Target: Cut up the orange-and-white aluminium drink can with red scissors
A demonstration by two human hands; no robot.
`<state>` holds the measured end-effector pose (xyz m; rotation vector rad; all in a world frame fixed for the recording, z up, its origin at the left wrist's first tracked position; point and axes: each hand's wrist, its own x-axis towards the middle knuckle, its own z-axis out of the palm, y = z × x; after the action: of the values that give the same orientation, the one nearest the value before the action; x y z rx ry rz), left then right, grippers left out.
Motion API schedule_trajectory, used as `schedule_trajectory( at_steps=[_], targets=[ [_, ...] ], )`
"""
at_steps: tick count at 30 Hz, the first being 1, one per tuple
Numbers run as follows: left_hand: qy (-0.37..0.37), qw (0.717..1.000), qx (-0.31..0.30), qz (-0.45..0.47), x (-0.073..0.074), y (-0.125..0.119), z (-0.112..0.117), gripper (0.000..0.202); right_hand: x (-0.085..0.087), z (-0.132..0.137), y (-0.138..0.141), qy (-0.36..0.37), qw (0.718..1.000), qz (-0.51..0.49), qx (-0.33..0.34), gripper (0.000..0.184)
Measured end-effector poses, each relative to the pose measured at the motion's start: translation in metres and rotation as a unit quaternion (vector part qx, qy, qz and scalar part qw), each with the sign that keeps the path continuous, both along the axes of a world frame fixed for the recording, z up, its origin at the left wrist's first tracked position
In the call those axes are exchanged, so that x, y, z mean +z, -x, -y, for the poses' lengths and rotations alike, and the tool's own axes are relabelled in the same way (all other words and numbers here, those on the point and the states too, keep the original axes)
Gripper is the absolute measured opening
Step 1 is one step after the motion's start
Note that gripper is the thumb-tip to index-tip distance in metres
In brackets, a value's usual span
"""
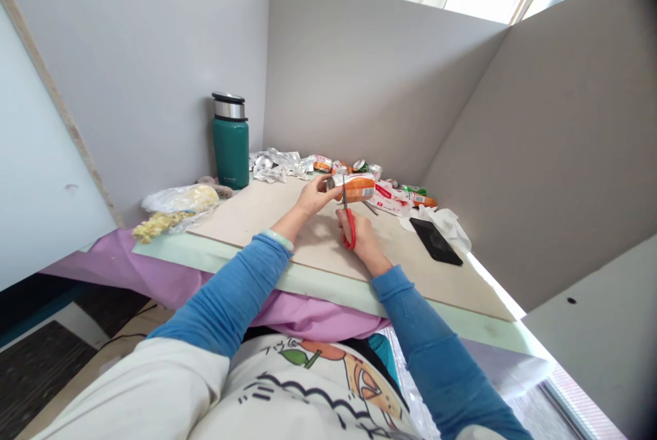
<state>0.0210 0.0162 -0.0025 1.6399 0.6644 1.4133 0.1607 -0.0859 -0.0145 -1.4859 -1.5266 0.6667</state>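
Note:
Held on its side above the board, an orange and white drink can [360,188] points its silvery end toward my left hand [314,196]. The fingers of that hand are closed around this left end. My right hand [359,233] grips red-handled scissors [350,228], with its fingers through the handles. The blades stand upward across the front of the can, near its left part. Whether they are cutting into the metal, I cannot tell. Beneath both hands lies a beige board [328,238].
A green bottle [230,152] stands at the back left, beside a plastic bag [182,199]. Crumpled silvery scraps [285,163] and several squashed cans [322,163] line the rear. On the right rest a black phone [435,241] and white tissue [452,226]. Grey partitions [380,77] enclose the table.

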Motion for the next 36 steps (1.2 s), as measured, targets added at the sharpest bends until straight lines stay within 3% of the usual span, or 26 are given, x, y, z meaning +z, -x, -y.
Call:
schedule_trajectory(
  at_steps=[9, 20, 25, 36],
  targets=[
    [-0.003, 1.000, 0.005, 0.011, 0.000, 0.000, -0.001, 0.055, -0.002, -0.002, -0.001, -0.015, 1.000, 0.020, -0.004, 0.043],
    [-0.052, 0.998, 0.034, -0.015, 0.007, 0.002, 0.003, 0.056, -0.007, -0.005, -0.008, -0.075, 0.990, 0.118, -0.019, 0.049],
    [-0.050, 0.998, 0.028, -0.002, 0.005, 0.001, 0.001, 0.056, -0.005, -0.004, -0.007, -0.068, 0.989, 0.132, -0.007, 0.045],
    [0.027, 0.996, -0.039, 0.073, 0.005, 0.002, 0.004, 0.070, -0.004, -0.008, -0.013, -0.006, 0.997, 0.007, 0.080, 0.038]
  ],
)
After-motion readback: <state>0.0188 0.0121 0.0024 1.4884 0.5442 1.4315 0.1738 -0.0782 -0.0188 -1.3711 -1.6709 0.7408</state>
